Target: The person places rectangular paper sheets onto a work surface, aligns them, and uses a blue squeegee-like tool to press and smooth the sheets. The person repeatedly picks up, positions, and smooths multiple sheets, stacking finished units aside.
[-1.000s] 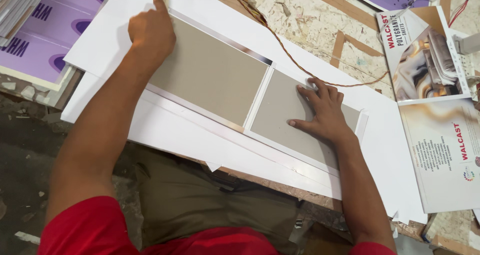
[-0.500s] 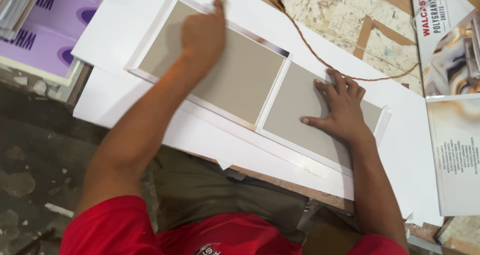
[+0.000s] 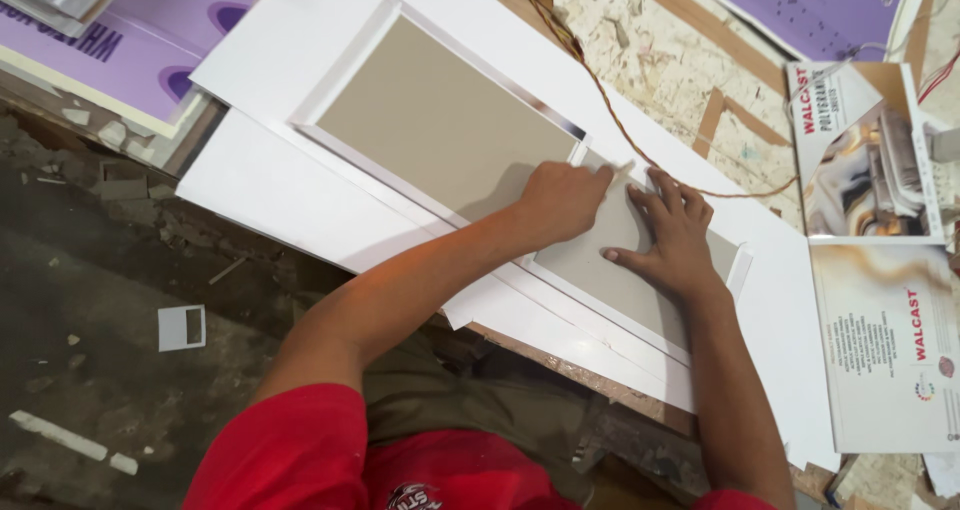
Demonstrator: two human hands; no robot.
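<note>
Head view. A white panel board (image 3: 300, 195) lies slanted across the counter (image 3: 690, 80), bearing two recessed beige panels framed by white moulding. The left hand (image 3: 560, 202) rests curled at the divide between the large beige panel (image 3: 445, 130) and the small beige panel (image 3: 625, 260); its fingers (image 3: 598, 173) are bent and pinched at a thin white moulding strip (image 3: 625, 168) at the top corner of the small panel, though whether they truly grip it cannot be told. The right hand (image 3: 675, 232) lies flat and open on the small panel, fingers spread and pressing down, holding nothing. The two hands sit just beside each other, the strip between their fingertips. A brown cord (image 3: 600, 90) trails over the counter above the board. Printed brochures (image 3: 880, 260) lie to the right, purple sheets (image 3: 110, 50) to the upper left, and a small white offcut frame (image 3: 181, 327) on the floor (image 3: 90, 370).
</note>
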